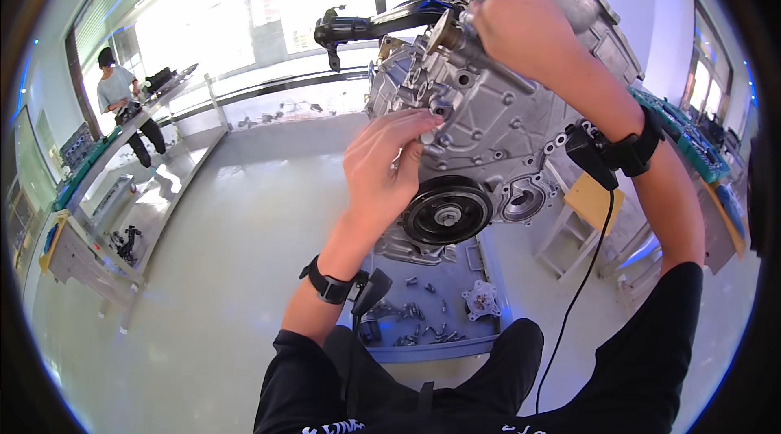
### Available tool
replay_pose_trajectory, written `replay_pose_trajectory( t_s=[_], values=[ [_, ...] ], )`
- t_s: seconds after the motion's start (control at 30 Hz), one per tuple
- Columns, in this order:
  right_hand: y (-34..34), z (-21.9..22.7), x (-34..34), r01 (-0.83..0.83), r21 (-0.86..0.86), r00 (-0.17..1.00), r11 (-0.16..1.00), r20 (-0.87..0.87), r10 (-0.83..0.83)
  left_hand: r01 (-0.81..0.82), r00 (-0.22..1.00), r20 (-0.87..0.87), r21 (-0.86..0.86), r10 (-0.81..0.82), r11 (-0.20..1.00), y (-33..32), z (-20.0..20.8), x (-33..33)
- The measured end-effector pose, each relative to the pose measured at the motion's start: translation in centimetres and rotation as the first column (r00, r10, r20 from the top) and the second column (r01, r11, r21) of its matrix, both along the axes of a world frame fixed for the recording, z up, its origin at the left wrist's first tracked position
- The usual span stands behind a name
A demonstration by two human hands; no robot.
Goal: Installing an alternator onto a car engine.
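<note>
A large grey metal engine [521, 117] stands upright in front of me, a black ribbed pulley [468, 202] low on its face. My left hand [374, 161] is at the engine's left side, fingers bent together at a small bolt-like part whose shape they mostly hide. Higher up, my right hand [521, 31] is closed against the engine's upper part, beside a round brownish metal disc [443, 31]. What its fingers grip is hidden. A black pipe-like part [374, 27] juts out to the left from the engine's top.
Below the engine, a blue-rimmed tray [439, 353] holds loose bolts [411, 312] and a silver flanged part [482, 300]. A wooden-topped stool [594, 202] stands at right. Benches with green trays [687, 137] flank me. A person [122, 96] works at the far left. A black cable [582, 296] hangs from my right wrist.
</note>
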State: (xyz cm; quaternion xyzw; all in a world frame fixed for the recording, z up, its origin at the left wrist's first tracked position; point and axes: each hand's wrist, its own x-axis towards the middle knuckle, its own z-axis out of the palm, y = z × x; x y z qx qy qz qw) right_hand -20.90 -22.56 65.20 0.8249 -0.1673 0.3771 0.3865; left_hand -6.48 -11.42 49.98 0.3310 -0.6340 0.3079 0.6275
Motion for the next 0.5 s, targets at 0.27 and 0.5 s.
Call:
replay_pose_trajectory(
  t_s=[0.27,0.5],
  values=[
    [3.0,-0.3,-0.6,0.165,-0.235,0.969,0.958,-0.143,-0.202,0.074,0.995,0.070,-0.101,-0.067,0.992,-2.8,-1.1,3.2],
    [6.0,1.8,0.2,0.235,0.868,0.935,0.437,-0.078,-0.346,0.210,0.974,-0.076,-0.029,-0.212,0.977,-3.5,-2.2,3.3]
  ],
)
